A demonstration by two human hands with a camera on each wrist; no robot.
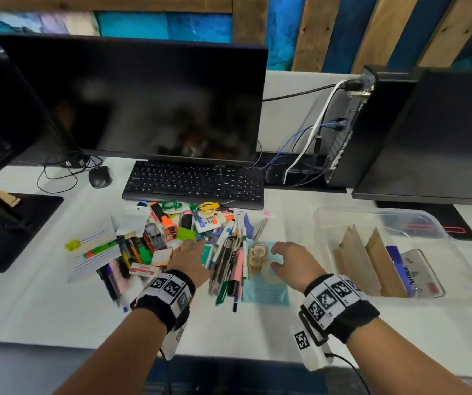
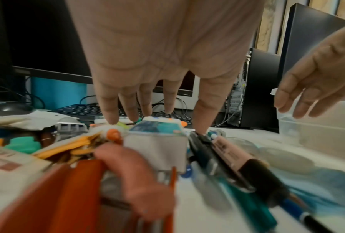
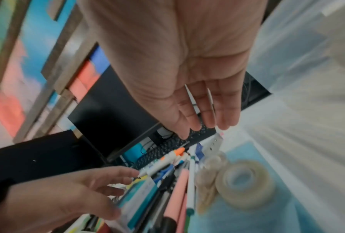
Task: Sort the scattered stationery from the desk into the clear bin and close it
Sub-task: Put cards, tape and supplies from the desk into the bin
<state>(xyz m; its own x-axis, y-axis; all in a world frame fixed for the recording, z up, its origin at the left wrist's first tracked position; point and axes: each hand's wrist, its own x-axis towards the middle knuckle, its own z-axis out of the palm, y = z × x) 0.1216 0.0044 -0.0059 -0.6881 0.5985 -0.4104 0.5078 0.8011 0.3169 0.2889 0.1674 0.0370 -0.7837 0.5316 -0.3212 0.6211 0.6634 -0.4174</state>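
A heap of stationery [image 1: 172,240] lies in front of the keyboard: pens and markers [image 1: 230,260], a glue bottle [image 1: 210,220], highlighters and small boxes. My left hand [image 1: 193,249] reaches over the heap with fingers [image 2: 109,110] spread above a small white and teal box [image 2: 155,135], holding nothing. My right hand [image 1: 282,256] hovers with straight fingers [image 3: 203,119] just above the clear tape rolls [image 3: 245,186] on a blue sheet [image 1: 266,292]. The clear bin [image 1: 323,223] stands open at the right with cardboard dividers [image 1: 354,258] and a few items inside.
A black keyboard [image 1: 195,181], a mouse [image 1: 100,176] and a dark monitor [image 1: 143,101] stand behind the heap. A PC tower [image 1: 351,132] with cables and a second monitor [image 1: 443,138] sit behind the bin. A black pad [image 1: 15,223] lies at the left.
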